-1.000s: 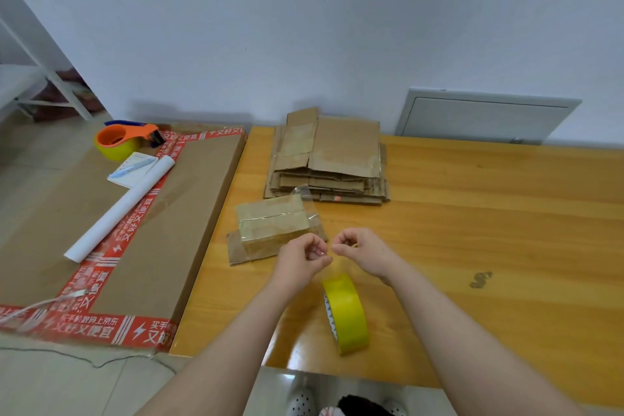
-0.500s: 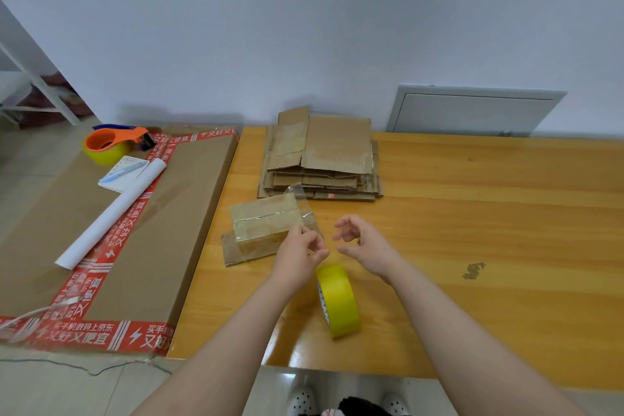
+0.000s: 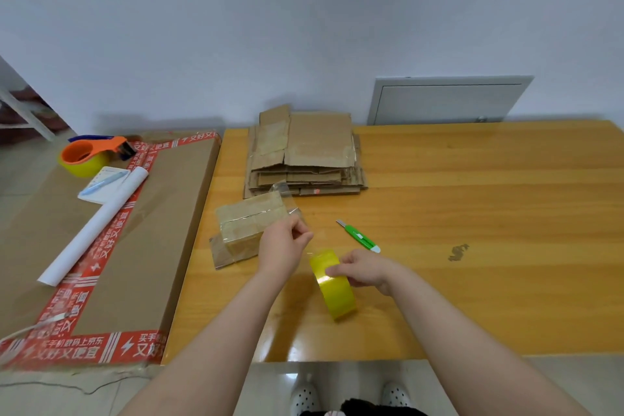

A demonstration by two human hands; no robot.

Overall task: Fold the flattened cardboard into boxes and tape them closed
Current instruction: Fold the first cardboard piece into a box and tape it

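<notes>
I'm taping the box (image 3: 251, 224) just beyond my left grip (image 3: 282, 248), which is pinching the loose end of the roll (image 3: 337, 297) that my right grip (image 3: 366, 272) is holding; next I'm likely needing the cutter (image 3: 359, 236) just beyond that grip.

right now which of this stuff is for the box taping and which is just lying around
For the job: small box, tape roll, cardboard stack, cutter.
Lying about: tape dispenser, paper roll, notepad, big carton.

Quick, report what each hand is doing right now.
Left hand: closed, pinching the clear tape strip pulled off the roll.
Right hand: closed, holding the yellow roll of packing tape on the table.
</notes>
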